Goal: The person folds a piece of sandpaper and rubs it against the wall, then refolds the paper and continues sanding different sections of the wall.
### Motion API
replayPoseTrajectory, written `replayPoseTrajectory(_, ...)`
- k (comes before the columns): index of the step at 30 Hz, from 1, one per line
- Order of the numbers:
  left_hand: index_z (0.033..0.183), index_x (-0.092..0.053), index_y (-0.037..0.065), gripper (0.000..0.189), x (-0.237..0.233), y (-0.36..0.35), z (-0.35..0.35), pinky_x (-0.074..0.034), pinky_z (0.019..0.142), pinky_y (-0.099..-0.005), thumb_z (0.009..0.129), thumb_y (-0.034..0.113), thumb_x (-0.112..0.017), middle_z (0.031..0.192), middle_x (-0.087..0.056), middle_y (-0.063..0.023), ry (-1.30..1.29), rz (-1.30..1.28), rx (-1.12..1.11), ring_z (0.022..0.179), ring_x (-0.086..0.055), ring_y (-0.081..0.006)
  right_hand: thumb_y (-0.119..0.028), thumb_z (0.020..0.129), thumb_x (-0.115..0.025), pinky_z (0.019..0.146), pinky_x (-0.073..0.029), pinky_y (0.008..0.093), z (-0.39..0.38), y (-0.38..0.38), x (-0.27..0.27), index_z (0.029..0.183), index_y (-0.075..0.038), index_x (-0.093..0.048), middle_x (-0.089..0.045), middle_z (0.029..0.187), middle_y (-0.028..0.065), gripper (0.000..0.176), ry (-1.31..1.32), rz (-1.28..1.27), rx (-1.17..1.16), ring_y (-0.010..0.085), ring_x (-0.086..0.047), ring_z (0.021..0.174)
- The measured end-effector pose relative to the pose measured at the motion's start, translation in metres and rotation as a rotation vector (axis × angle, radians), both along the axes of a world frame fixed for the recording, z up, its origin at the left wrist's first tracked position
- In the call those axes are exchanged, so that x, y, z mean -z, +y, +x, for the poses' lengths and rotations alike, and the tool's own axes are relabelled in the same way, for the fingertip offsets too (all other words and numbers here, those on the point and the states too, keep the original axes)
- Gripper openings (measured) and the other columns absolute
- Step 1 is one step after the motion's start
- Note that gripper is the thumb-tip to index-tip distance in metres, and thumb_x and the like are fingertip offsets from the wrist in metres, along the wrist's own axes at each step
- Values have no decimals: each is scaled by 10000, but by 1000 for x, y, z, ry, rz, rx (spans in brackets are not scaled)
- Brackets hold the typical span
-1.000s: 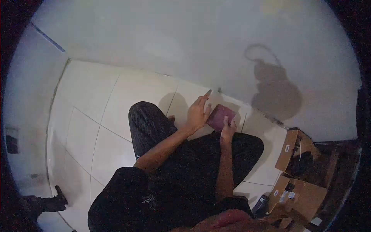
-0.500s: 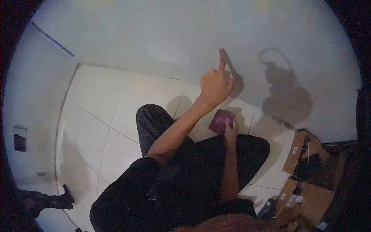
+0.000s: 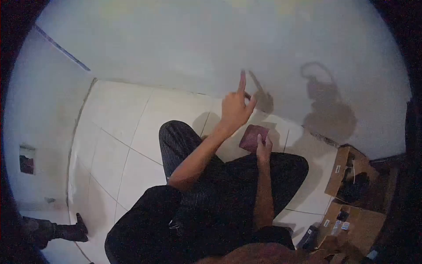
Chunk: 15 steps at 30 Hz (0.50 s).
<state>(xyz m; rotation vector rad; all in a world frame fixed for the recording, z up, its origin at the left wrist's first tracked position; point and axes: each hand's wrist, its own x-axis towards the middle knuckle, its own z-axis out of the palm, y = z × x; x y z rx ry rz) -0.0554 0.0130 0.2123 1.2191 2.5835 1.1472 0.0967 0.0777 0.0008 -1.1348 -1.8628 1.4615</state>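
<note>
My left hand [image 3: 236, 108] is raised near the pale wall [image 3: 184, 44], index finger stretched out and thumb apart, the other fingers curled. Nothing shows in its grip. A gap separates the fingertip from its shadow on the wall. Lower and to the right, my right hand [image 3: 264, 148] holds a flat dark red piece [image 3: 252, 137] by its right side, above my folded leg. What the piece is made of cannot be told.
Pale floor tiles [image 3: 105, 154] meet the wall. Open cardboard boxes [image 3: 358, 222] with dark items stand at the lower right, beside a dark object [image 3: 307, 236]. A dark-clad leg with a shoe [image 3: 72, 231] shows at the lower left. A small recess [image 3: 27, 159] is in the left wall.
My left hand has moved down and slightly left, and its fingertip has come away from its shadow on the wall. My right hand still holds the red piece. The whole view has shifted slightly.
</note>
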Motion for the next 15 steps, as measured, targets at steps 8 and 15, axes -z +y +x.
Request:
replayPoseTrajectory(8, 1485, -142, 5, 765, 145, -55, 40, -359, 1034, -471, 928, 359, -530, 1303, -475, -269, -170, 27, 137, 1231, -448, -382, -319, 951, -538, 986, -390, 377, 2, 8, -12, 1220, 75, -540, -595, 1193, 214, 477, 50, -12, 2, 316, -550, 1122)
replayPoseTrajectory(15, 1479, -158, 16, 937, 148, -32, 55, -275, 1103, -483, 792, 371, -688, 1440, -253, -324, -173, 24, 276, 1311, -315, -470, -257, 952, -545, 889, -457, 360, 1, -2, -44, 1137, 34, -596, -655, 1077, 156, 349, 275, -55, 35, 226, -607, 961)
